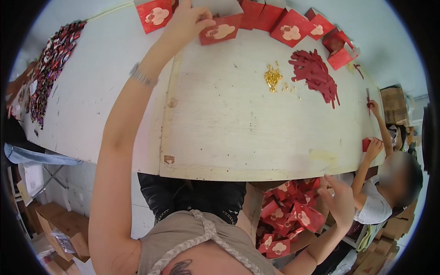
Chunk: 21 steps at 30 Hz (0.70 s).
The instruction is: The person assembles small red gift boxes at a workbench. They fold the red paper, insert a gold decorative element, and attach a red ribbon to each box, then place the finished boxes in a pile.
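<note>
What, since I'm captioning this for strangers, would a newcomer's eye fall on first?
Probably the row of red boxes along the far edge of the white table, the left hand at one. Then the dark red strips heaped right of centre, beside gold pieces. Below, near the right hand, sits a carton of jumbled red boxes.

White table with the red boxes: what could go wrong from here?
The left hand is right at the far red boxes, so it might knock one over. The small gold pieces lie loose near the dark red strips, so a passing arm could scatter or mix them.
</note>
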### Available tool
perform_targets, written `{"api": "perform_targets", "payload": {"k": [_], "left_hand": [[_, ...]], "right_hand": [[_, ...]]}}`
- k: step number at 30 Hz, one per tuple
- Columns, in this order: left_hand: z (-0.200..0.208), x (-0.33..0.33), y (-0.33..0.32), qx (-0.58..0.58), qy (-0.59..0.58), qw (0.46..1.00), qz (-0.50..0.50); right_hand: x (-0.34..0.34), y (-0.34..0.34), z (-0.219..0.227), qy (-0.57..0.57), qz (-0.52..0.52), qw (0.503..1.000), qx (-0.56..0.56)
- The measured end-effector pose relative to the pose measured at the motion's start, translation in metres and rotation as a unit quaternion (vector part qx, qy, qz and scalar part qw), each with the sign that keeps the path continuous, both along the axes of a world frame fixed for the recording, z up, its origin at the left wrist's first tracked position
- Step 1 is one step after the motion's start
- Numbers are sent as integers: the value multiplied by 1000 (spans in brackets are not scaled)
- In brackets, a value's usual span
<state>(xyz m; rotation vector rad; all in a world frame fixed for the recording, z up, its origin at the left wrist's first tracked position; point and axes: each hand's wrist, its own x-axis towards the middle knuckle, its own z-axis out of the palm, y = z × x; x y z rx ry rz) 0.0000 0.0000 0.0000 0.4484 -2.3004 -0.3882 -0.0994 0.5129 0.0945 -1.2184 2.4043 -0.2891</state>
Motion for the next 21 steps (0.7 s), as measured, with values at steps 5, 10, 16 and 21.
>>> {"api": "perform_targets", "payload": {"k": [5, 10, 16, 21], "left_hand": [[6, 103, 102, 59, 31, 990, -121], [-17, 142, 158, 306, 125, 929, -167], [-41, 130, 126, 514, 77, 808, -275], [-50, 114, 167, 493, 253, 819, -153]], "right_hand": [[21, -128, -66, -94, 97, 932, -337], [54, -216, -141, -310, 177, 813, -460], [72, -231, -158, -250, 128, 759, -588], [83, -239, -149, -69, 67, 792, -603]]}}
